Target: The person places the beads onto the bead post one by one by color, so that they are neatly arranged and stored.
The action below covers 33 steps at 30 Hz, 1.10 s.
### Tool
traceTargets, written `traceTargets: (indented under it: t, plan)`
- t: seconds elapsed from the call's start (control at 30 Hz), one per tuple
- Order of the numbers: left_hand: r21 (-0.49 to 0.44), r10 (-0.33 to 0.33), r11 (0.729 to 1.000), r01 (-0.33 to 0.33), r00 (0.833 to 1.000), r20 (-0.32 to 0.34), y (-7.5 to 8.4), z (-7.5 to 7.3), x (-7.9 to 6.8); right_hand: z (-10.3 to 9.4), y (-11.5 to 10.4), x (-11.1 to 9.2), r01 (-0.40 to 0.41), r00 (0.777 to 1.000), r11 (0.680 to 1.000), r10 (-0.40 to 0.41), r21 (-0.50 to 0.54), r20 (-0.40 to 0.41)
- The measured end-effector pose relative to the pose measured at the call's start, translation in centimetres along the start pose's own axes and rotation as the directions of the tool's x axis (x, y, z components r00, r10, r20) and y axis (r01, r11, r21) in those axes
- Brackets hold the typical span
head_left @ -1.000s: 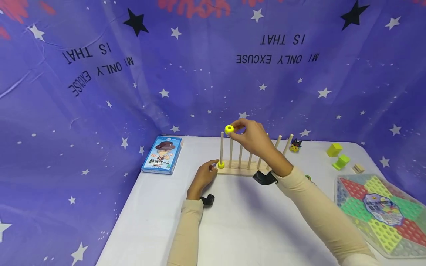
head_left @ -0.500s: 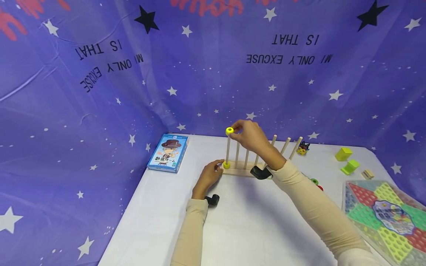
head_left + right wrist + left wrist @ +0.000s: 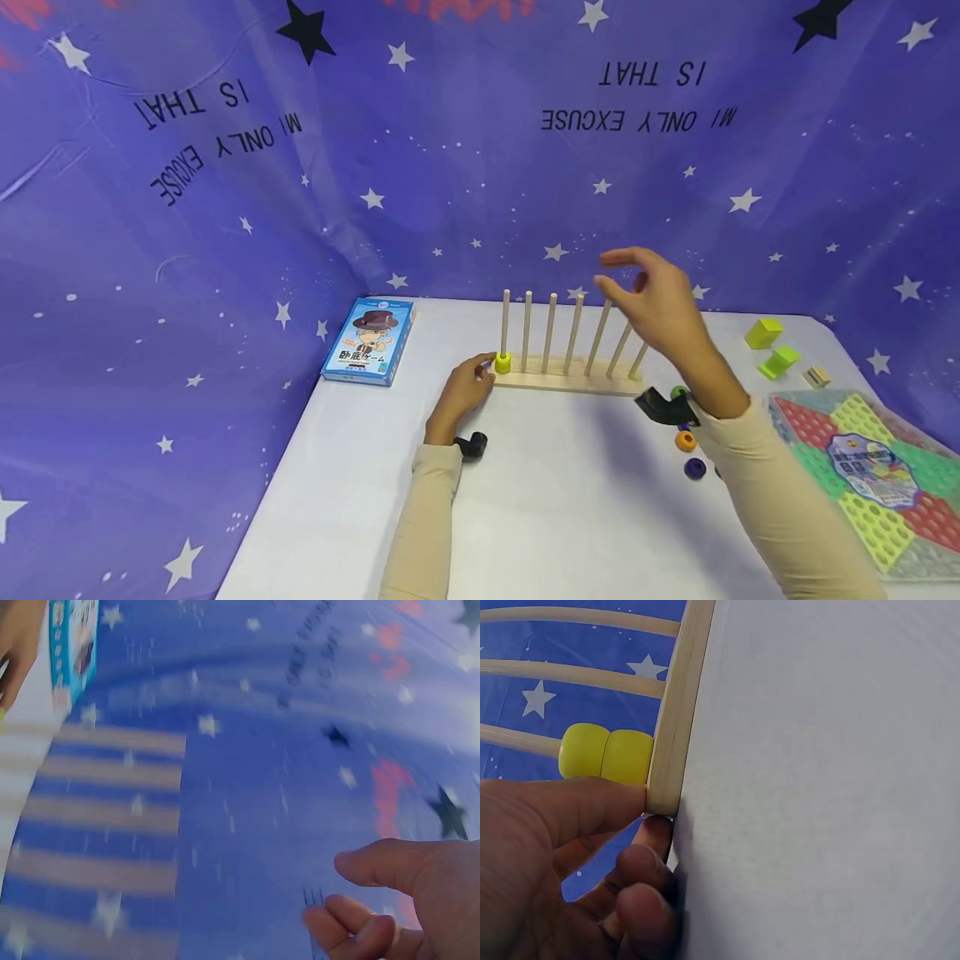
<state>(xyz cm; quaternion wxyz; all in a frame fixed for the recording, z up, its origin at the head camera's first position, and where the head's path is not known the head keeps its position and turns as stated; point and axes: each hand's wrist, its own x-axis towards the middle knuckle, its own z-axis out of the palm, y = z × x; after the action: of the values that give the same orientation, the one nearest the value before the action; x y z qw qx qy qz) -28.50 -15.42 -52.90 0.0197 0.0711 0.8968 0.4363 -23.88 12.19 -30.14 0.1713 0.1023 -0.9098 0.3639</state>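
"So, what has just changed?"

"Half a second ago the right hand [image 3: 663,304] held a yellow bead [image 3: 585,750] at the top of the leftmost peg [image 3: 506,321]. Now this hand has released it and is raised away, holding nothing."

"And where is the bead?"

"It sits down on the lower yellow bead [image 3: 628,755], so two are stacked there, which I judge as one placement finished."

"Does the left hand [image 3: 463,390] also release?"

"No, it pinches the end of the wooden base [image 3: 570,384], just beside the beads."

Long plain beige sleeves [image 3: 772,492] with matching cuffs [image 3: 438,457]; curved black wrist cameras [image 3: 666,408], left and right.
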Motion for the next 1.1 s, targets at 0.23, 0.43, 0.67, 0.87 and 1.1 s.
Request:
traceTargets:
  t: [0.23, 0.43, 0.67, 0.87, 1.1]
  plan:
    - [-0.013, -0.023, 1.0, 0.022, 1.0, -0.009, -0.1, -0.9, 0.6, -4.1, 10.0, -8.4, -0.227, 0.969, 0.973, 0.22, -0.047, -0.114]
    - [-0.018, -0.05, 0.999, 0.049, 0.999, -0.006, 0.0, -0.9, 0.7, -3.5, 17.8, -16.0, -0.369, 0.927, 0.928, 0.364, -0.053, -0.092]
    - [-0.076, -0.074, 0.994, 0.075, 0.997, 0.02, -0.1, 0.4, 0.1, -1.8, 21.4, -21.4, -0.544, 0.835, 0.834, 0.549, -0.086, 0.042]
    - [-0.088, -0.069, 0.994, 0.071, 0.997, 0.023, -0.2, 0.7, 0.0, 0.3, 21.7, -22.4, -0.555, 0.823, 0.817, 0.567, -0.153, 0.043]
    - [-0.065, -0.056, 0.996, 0.056, 0.998, -0.001, 0.2, 0.6, -0.1, 0.6, 21.2, -22.5, -0.558, 0.822, 0.81, 0.569, -0.181, 0.014]
